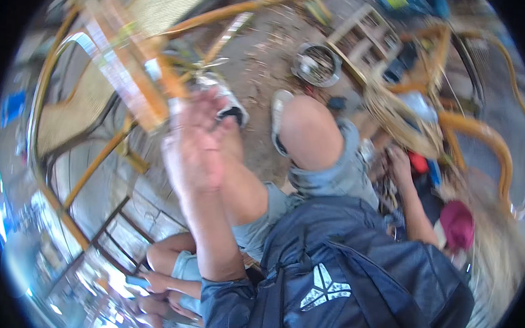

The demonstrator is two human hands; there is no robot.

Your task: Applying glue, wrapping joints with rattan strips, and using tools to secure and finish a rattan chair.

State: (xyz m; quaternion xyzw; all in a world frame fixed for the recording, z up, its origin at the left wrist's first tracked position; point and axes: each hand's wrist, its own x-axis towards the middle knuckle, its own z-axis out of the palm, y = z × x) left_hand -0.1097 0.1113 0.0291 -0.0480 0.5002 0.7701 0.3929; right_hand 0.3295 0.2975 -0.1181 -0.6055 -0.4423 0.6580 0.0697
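Dirt floor (pixel 261 52) spreads below me, my left hand (pixel 196 140) raised with fingers loosely open beside a rattan chair frame (pixel 131 94), right hand (pixel 400 164) buried among scraps, grip unclear.

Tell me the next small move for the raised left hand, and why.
Probably close the left hand on the rattan chair frame to steady it: the hand is blurred beside the frame with no clear grip, while the right hand is down among the clutter.
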